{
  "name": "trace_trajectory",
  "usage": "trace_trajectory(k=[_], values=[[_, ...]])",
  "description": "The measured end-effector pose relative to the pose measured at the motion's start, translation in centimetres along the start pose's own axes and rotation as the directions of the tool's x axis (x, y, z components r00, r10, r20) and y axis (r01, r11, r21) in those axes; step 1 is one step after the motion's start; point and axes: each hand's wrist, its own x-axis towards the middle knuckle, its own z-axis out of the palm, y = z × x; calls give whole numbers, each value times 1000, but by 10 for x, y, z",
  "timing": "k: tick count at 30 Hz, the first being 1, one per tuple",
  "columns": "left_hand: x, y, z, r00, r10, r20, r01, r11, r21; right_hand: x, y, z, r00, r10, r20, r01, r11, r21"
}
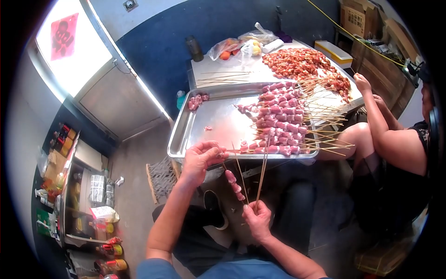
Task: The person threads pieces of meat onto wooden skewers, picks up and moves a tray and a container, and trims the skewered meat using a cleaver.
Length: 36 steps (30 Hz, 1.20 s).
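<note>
My right hand (258, 219) is closed round several bamboo skewers (263, 179) that fan upward. One of them, a meat skewer (233, 183), carries a row of pink raw meat pieces and leans to the left. Fingers pinched, my left hand (200, 162) is at that skewer's upper end with a small piece of meat (225, 154) at the fingertips. Just beyond both hands is a metal tray (173, 136). Loaded meat skewers (281, 122) are piled along its right side, sticks pointing right. Loose raw meat (197, 101) sits in its far left corner.
Behind the tray, a white table (204, 69) holds bare skewers (223, 79), bagged fruit (227, 51) and a heap of reddish meat pieces (297, 63). A co-worker's hand (362, 83) holds a stick at right. A woven stool (161, 179) and shelf with bottles (83, 214) stand left.
</note>
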Motion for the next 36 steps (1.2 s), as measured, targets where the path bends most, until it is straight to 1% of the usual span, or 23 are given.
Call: trace_trajectory(k=[4,6,10,13,15,16,18,19,21,22,24,25,26,28,30,31,33,36], values=[[-5,1,5,1000,1,2,-1,999,47,0,0,0,1000,-16,-9,16,1000,-1],[-6,-1,4,997,-23,78,12,989,147,1,3,-1,999,-32,-9,32,999,-10],[-13,-11,8,994,-22,109,6,990,139,1,2,0,999,-48,-21,47,999,-23],[-16,-18,9,989,-4,145,-20,986,164,1,1,1,999,-29,-29,30,1000,8],[-21,-22,13,981,-24,190,7,996,93,2,2,0,999,-32,-42,32,999,-2],[-23,-24,16,981,-26,194,9,996,90,3,1,0,998,-43,-42,43,999,-14],[-27,-29,23,989,-28,143,32,999,-25,3,-2,0,998,-29,-50,29,999,-14],[-31,-31,29,989,-28,146,33,999,-30,2,-4,1,998,-14,-56,13,1000,-10],[-39,-36,42,995,-76,67,88,975,-204,2,-6,6,999,-23,-44,23,1000,-9],[-37,-43,44,994,-79,69,92,974,-207,1,-7,10,999,-29,-29,28,1000,-4],[-38,-60,43,998,-30,60,48,941,-334,-2,-11,21,1000,-4,-30,3,1000,-21],[-41,-62,46,999,-15,34,25,951,-309,-2,-11,25,999,-44,-20,43,998,-43],[-42,-64,49,999,-13,-34,1,948,-317,-4,-10,28,997,-78,-12,77,995,-64],[-42,-64,47,995,3,-101,-37,941,-336,-8,-14,30,999,-45,7,46,993,-108],[-37,-63,38,989,-16,-145,-41,925,-378,-9,-14,31,998,-53,46,59,988,-141],[-38,-60,39,982,-16,-191,-57,927,-371,-11,-15,31,997,-45,55,53,989,-139],[-36,-61,35,981,-22,-195,-60,912,-405,-11,-14,31,996,-45,83,55,990,-129],[-36,-60,33,981,-15,-194,-71,900,-430,-12,-16,33,996,-46,78,54,993,-102]])
